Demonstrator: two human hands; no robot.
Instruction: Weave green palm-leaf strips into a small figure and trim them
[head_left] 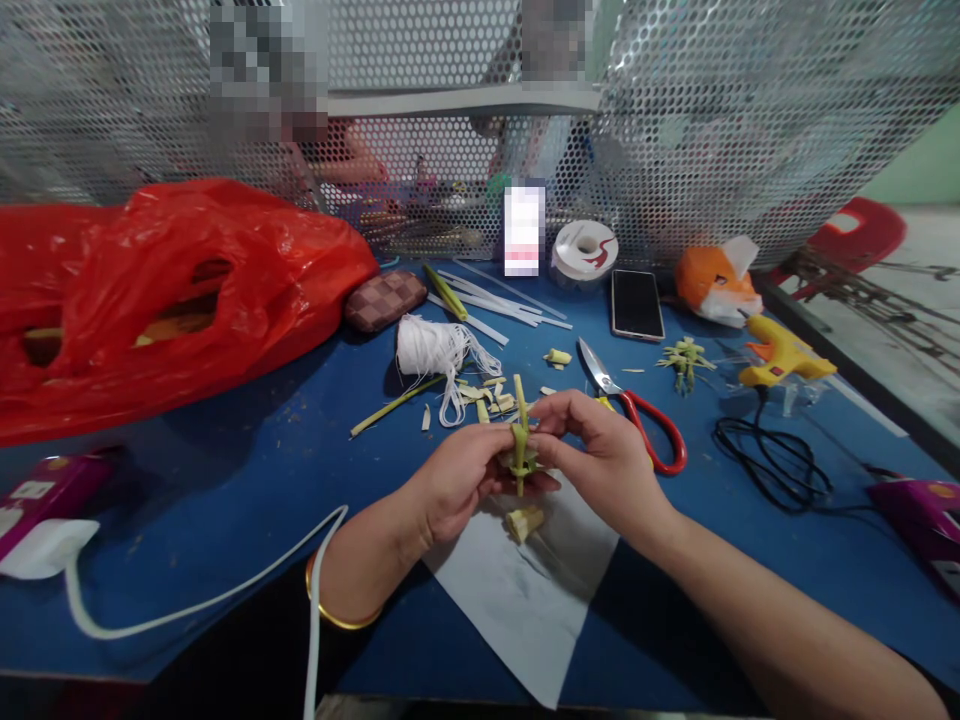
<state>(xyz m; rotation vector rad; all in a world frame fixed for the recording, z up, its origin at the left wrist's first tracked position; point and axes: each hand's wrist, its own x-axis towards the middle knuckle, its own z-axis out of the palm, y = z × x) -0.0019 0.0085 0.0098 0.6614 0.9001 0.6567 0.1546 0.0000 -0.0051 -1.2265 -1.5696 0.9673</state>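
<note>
My left hand (459, 482) and my right hand (600, 450) meet over the blue table (225, 480), and both pinch a small green leaf-strip figure (519, 452) with one strip sticking up. A short pale rolled leaf piece (525, 521) lies just under the hands on a white sheet of paper (525, 590). Cut leaf scraps (491, 395) lie just beyond the hands. A gold bangle (334, 610) sits on my left wrist.
Red-handled scissors (637, 410) lie right of my hands, a yellow glue gun (784, 358) with black cord farther right. White thread bundle (431, 350), phone (637, 304), tape roll (585, 250), finished leaf figure (684, 360), red plastic bag (165, 290), perforated metal screen (750, 120) behind.
</note>
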